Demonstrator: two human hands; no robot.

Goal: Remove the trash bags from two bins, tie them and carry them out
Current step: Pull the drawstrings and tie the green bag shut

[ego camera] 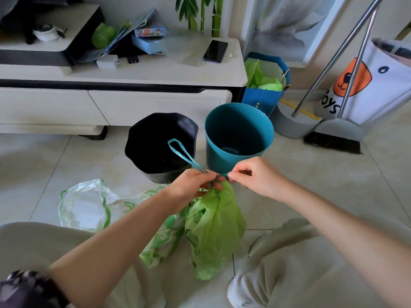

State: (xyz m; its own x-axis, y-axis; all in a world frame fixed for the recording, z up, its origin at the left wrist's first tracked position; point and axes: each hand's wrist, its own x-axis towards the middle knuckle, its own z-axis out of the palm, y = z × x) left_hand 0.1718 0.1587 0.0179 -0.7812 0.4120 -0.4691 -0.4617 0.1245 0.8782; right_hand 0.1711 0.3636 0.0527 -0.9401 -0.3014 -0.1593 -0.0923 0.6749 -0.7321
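A green trash bag (213,230) hangs gathered at its neck just above the floor. My left hand (191,185) pinches the neck and one teal drawstring loop (180,152), which sticks up over the bins. My right hand (255,176) pinches the other end of the drawstring, pulling it sideways. A second bag (162,236), white with green print, lies on the tiles to the left, next to a clear plastic bag (82,205). Behind them stand a black bin (160,147) and a teal bin (238,136), both without liners.
A white TV cabinet (124,101) runs along the back, with a phone (215,51), boxes and a roll of green bags (102,35) on top. A blue paper bag (262,98), a broom with dustpan (329,130) and a toy bag (373,83) stand at the right. My knees frame the bottom.
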